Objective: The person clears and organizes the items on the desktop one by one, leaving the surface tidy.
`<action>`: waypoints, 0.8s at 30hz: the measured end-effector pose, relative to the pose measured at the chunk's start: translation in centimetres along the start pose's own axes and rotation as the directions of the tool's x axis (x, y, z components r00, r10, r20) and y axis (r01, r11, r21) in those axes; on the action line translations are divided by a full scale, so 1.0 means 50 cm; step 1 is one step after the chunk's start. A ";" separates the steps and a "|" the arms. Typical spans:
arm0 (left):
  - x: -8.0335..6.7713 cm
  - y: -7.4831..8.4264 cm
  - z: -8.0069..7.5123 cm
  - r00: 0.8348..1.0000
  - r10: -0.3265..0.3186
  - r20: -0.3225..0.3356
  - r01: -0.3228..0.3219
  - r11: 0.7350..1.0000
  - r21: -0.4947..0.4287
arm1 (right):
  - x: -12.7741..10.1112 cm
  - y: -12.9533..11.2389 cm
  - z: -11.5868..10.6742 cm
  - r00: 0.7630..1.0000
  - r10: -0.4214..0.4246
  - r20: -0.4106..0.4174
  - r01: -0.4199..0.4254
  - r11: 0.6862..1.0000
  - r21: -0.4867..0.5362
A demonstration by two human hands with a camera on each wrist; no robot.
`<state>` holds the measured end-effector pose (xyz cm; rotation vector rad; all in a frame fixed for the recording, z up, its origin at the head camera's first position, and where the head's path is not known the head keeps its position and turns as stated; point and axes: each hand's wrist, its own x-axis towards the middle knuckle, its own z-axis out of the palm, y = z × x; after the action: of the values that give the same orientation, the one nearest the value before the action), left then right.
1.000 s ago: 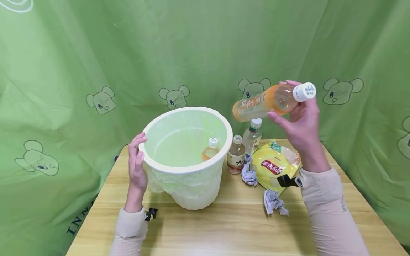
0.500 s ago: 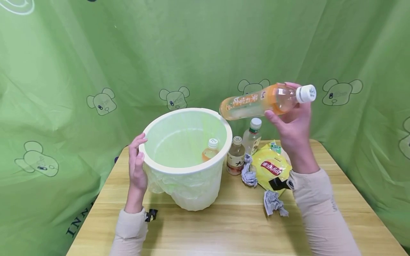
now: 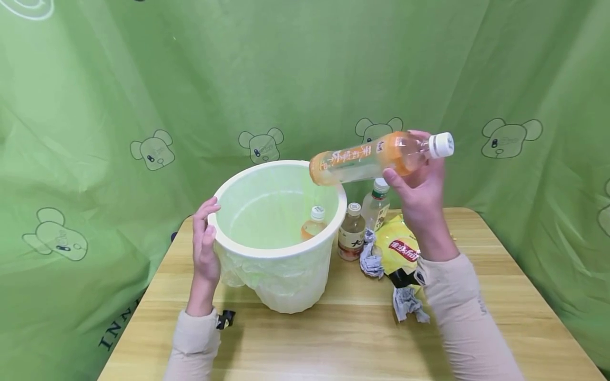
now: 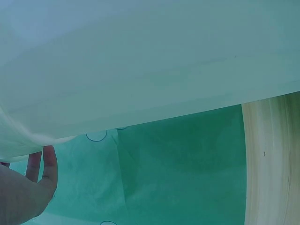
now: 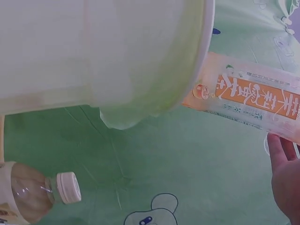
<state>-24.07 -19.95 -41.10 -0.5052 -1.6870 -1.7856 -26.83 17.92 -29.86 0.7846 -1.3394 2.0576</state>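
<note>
- Risk of a miss: the orange bottle [image 3: 367, 157] hangs nearly level with only its base over the bin [image 3: 278, 254] rim, so let go now it could strike the rim and roll onto the table [image 3: 333, 344].
- Bottle's neck is pinched in the right hand [image 3: 419, 198], fingers curled round it.
- Left hand [image 3: 205, 248] presses flat, fingers straight, against the bin's side.

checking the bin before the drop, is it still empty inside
No, a small bottle with a white cap already stands inside the bin, near its right wall, in the head view.
</note>
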 end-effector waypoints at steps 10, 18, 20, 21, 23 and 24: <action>-0.001 0.000 -0.002 1.000 -0.002 0.000 0.002 1.000 -0.024 | -0.011 0.026 0.023 0.996 0.070 0.057 -0.068 0.997 -0.046; -0.001 -0.001 -0.002 1.000 0.007 0.006 -0.006 1.000 -0.028 | -0.018 0.054 0.049 0.986 0.109 0.123 -0.100 0.992 -0.080; -0.001 -0.001 -0.001 1.000 0.009 0.010 -0.009 1.000 -0.025 | -0.020 0.061 0.054 0.981 0.119 0.151 -0.104 0.989 -0.103; -0.001 -0.001 -0.001 1.000 0.010 0.012 -0.009 1.000 -0.024 | -0.022 0.064 0.056 0.978 0.125 0.166 -0.107 0.988 -0.114; 0.000 -0.001 0.000 1.000 0.011 0.014 -0.011 1.000 -0.020 | -0.025 0.070 0.060 0.971 0.144 0.190 -0.120 0.984 -0.136; 0.000 -0.001 0.000 1.000 0.012 0.014 -0.012 1.000 -0.017 | -0.027 0.072 0.062 0.967 0.152 0.203 -0.124 0.982 -0.146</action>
<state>-24.09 -19.96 -41.13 -0.5358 -1.6760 -1.7932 -28.00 13.60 -31.97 0.8952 -1.6736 2.0086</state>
